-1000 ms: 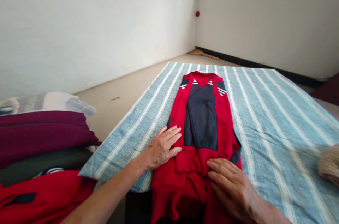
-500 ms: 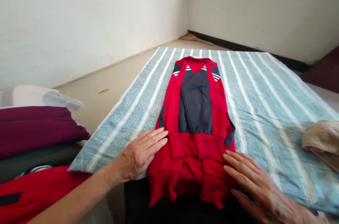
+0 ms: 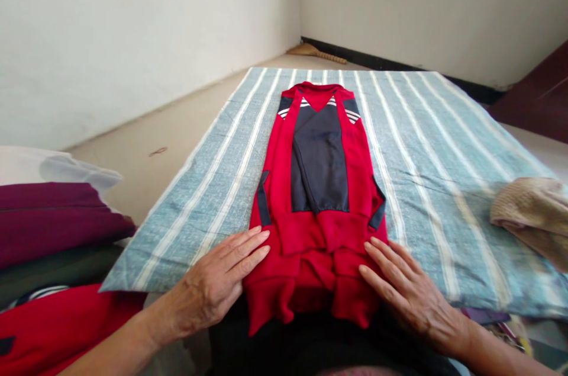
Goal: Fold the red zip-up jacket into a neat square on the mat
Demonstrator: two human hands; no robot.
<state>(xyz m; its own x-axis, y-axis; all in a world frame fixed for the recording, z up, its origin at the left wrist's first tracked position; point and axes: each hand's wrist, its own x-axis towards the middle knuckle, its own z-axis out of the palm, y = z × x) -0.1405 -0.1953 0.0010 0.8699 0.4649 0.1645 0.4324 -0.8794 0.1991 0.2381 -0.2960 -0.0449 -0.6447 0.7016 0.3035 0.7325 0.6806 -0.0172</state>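
A red and navy garment point(image 3: 319, 169) lies flat, folded lengthwise into a narrow strip, on a blue and white striped cloth point(image 3: 426, 145). Its collar end points away from me and its red hem hangs over the near edge. My left hand point(image 3: 217, 284) lies flat with fingers stretched out, fingertips touching the garment's lower left edge. My right hand point(image 3: 410, 293) lies flat with fingers spread at the lower right edge of the hem. Neither hand grips anything.
A pile of clothes sits at the left: a maroon piece point(image 3: 57, 219), a white one point(image 3: 66, 166) and a red one point(image 3: 57, 320). A beige knitted item point(image 3: 530, 216) lies on the cloth's right side. White walls and bare floor lie beyond.
Both hands slid toward me along the garment, the left to the lower left edge, the right out to the lower right edge. The view tilted down.
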